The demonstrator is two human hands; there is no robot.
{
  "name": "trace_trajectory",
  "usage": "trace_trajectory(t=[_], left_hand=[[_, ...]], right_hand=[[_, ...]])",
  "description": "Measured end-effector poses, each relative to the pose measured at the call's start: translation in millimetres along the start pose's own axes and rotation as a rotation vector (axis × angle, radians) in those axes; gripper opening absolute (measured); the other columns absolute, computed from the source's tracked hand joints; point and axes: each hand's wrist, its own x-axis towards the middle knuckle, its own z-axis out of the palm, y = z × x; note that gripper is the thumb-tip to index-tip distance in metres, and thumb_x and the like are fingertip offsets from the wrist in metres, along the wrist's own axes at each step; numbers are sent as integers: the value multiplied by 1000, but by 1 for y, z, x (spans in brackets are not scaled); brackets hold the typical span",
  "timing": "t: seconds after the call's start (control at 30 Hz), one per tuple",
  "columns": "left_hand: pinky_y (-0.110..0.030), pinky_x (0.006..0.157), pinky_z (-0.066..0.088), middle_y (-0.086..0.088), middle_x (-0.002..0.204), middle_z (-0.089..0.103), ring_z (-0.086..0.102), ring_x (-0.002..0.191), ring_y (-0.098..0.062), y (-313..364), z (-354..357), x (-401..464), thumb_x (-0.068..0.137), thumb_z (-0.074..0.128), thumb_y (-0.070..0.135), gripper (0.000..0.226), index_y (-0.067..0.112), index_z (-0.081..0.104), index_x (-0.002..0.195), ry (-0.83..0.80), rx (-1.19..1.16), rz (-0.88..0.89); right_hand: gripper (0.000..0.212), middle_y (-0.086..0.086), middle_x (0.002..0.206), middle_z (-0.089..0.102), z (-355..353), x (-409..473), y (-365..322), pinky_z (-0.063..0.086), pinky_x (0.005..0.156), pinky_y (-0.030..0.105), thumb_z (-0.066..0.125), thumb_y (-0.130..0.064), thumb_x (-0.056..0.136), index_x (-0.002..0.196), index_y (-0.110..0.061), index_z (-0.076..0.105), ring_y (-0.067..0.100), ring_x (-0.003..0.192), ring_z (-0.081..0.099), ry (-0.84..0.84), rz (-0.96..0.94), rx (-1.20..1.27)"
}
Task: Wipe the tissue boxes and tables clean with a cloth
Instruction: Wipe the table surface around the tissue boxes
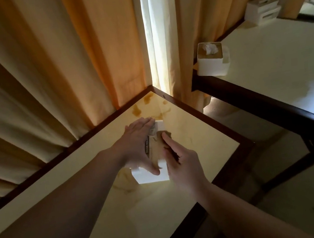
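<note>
- Head view: a white tissue box (152,173) stands on the near table (95,202), toward its far corner, a little in from the dark wooden rim.
- The left hand (137,143) lies over the box's left side, fingers straight along the top edge and thumb down by the near corner, steadying it rather than clenching it.
- The right hand (182,164) presses a small brownish cloth (165,136) onto the top panel, forefinger stretched over it; the other fingers seem to gather the cloth, though how tightly I cannot tell.
- To wipe well, I judge the left hand should brace the box so it cannot skid on the glossy top, while the cloth travels in overlapping strokes from end to end, then down each side.
- The opening and any tissue are hidden under the hands; the cloth should probably skirt them.
- The box's long axis runs from the near corner away toward the curtains (49,64), roughly in line with the left forearm, its top facing up.
- Brown stains (137,109) mark the table beyond the box, so the surface looks not yet cleaned.
- On the second table (280,69) to the right stand another tissue box (212,60) with tissue showing and a stack of white boxes (261,10) farther back, both untouched.
</note>
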Motion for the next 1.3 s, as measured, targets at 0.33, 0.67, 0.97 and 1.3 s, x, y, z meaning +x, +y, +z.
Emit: trace_trajectory(t=[0.33, 0.67, 0.97, 1.3], left_hand=[[-60, 125, -8, 17, 169, -14, -21, 155, -11, 5, -2, -1, 53, 88, 72, 155, 31, -14, 161, -39, 18, -29], [-57, 123, -14, 19, 169, -14, -23, 154, -7, 10, -4, -1, 50, 92, 67, 156, 35, -12, 162, -32, -30, -93], [-58, 124, -13, 20, 166, -27, -28, 153, -13, 17, -10, -7, 41, 89, 76, 160, 46, -14, 159, 17, -43, -210], [-52, 123, 26, 16, 168, 3, 5, 155, -16, 60, 57, -58, 35, 82, 87, 161, 28, 5, 164, 571, -497, -770]], right_hand=[[48, 4, 144, 65, -49, 27, 23, 48, 112, 31, 61, -18, 106, 153, -16, 53, 19, 131, 63, -34, 104, -348], [70, 3, 171, 30, -65, 18, 102, 45, 119, 43, 44, -55, 107, 165, -23, 22, 22, 152, 41, -494, 251, -472], [82, -3, 175, 17, -65, 69, 79, 34, 122, 45, 33, -68, 100, 168, -29, 8, 20, 160, 20, -568, 212, -399], [72, -6, 168, 38, -27, 156, 38, 37, 120, 51, 43, -68, 103, 165, -35, 27, 22, 153, 38, -628, 81, -127]])
